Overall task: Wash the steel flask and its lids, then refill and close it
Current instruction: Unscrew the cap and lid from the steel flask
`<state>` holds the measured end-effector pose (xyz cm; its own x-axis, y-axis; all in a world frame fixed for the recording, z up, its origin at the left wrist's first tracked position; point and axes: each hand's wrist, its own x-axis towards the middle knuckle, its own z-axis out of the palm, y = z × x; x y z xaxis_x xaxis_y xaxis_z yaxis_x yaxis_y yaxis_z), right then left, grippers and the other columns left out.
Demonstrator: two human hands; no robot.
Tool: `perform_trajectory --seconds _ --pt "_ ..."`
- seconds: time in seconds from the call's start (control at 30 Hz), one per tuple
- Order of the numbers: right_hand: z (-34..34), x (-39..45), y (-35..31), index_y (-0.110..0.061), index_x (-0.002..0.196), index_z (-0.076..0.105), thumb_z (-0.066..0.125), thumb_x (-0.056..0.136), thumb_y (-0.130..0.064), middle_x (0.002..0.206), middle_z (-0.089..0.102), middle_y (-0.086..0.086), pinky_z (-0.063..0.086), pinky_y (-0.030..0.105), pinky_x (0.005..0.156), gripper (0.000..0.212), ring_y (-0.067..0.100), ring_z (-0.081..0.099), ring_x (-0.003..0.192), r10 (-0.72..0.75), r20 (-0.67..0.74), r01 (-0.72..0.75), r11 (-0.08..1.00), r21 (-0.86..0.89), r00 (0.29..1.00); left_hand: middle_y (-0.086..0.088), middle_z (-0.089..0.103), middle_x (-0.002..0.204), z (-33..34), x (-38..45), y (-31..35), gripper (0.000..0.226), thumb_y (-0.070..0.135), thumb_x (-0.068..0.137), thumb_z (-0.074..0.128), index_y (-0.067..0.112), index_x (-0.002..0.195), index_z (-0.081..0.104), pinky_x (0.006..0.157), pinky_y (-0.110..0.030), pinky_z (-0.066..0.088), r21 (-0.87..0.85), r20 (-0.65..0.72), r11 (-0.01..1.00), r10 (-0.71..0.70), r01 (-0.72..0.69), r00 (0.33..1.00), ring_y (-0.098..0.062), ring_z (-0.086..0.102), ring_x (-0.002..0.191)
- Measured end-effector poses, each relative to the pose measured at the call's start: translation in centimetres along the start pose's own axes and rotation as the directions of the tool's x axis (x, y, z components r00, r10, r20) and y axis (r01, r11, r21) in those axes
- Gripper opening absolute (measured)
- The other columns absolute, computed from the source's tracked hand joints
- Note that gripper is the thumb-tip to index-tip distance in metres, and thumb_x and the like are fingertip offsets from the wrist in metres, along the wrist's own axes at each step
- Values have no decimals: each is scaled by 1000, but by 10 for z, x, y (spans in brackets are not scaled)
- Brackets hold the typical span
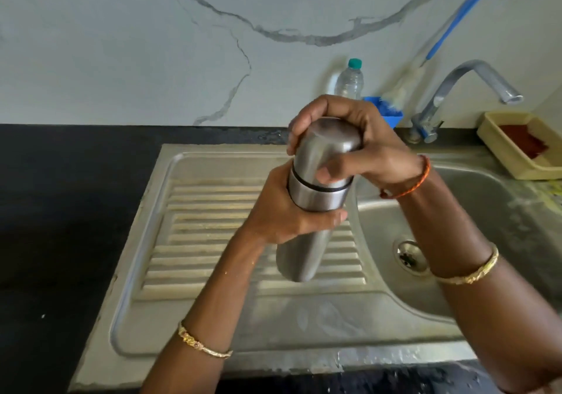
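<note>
A tall steel flask [304,253] is held upright above the ribbed draining board [213,235] of the steel sink. My left hand [282,211] grips the flask's body just below the dark seam. My right hand [349,138] wraps over the steel cap lid [325,150] on top, fingers curled round its rim and thumb pressed on its side. The cap sits on the flask. No other lid is in view.
The sink basin [456,229] with its drain lies at the right, under a steel tap [474,83]. Behind stand a clear plastic bottle [349,80], a blue holder [386,110] with a brush, and a yellow tray [517,147]. Black countertop [60,211] spreads left.
</note>
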<state>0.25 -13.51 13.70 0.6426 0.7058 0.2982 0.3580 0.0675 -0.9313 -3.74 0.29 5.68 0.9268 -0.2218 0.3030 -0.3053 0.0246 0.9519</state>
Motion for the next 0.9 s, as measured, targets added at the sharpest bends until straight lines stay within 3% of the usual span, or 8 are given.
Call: perform_trajectory --seconds 0.13,0.2,0.3,0.47,0.63,0.77,0.83,0.9 --pt "0 -31 -5 1 134 26 75 66 -13 124 49 25 44 40 93 86 34 51 112 118 190 -132 989 64 975 7 71 86 21 -33 2 46 13 57 86 15 96 63 71 -25 52 5 8 999 -37 37 999 -13 69 81" --pt "-2 -48 -12 -6 137 31 78 67 -45 132 48 23 43 41 99 92 35 49 120 229 52 -232 971 62 972 6 72 86 26 -41 -2 49 15 54 88 17 96 63 71 -32 55 64 -41 994 -81 84 996 -14 70 81" --pt "21 -69 -44 -27 112 54 60 53 -83 112 60 1 49 27 80 82 16 61 101 391 -344 -499 803 -326 853 6 73 88 37 -57 -1 51 23 51 89 28 94 62 75 -37 57 185 -112 975 -103 123 988 -11 70 83" --pt "58 -83 -51 -17 93 52 54 65 -77 76 55 -6 37 20 55 66 4 50 68 313 -536 -621 394 -677 784 9 73 94 45 -69 -4 62 13 55 91 25 109 61 77 -29 57 122 -152 978 -152 172 976 -8 70 88" --pt "51 -87 -56 -22 108 58 68 76 -46 98 57 -3 42 24 72 42 14 56 88 315 -338 -453 452 -768 887 3 74 91 48 -78 -9 55 18 52 89 17 101 63 70 -26 54 54 -175 981 -175 187 969 -14 71 83" --pt "39 -94 -63 -27 131 49 66 82 -11 128 52 -12 44 21 99 54 1 50 118 396 9 -316 746 -587 918 0 74 93 49 -85 -11 63 25 51 89 11 106 62 72 -28 56 44 -165 983 -169 178 972 -16 71 85" --pt "35 -95 -61 -25 134 42 65 80 -17 134 48 -13 40 25 103 59 4 45 127 410 27 -347 804 -482 912 3 74 91 49 -86 -11 61 19 53 90 12 107 62 71 -26 55 44 -165 982 -175 184 971 -13 71 84" --pt "44 -92 -59 -29 130 41 66 80 -50 130 48 -13 41 28 98 59 10 48 122 431 -219 -480 721 -500 875 5 73 89 50 -88 -11 59 10 56 91 12 107 61 69 -22 53 42 -169 982 -173 183 970 -11 71 82"
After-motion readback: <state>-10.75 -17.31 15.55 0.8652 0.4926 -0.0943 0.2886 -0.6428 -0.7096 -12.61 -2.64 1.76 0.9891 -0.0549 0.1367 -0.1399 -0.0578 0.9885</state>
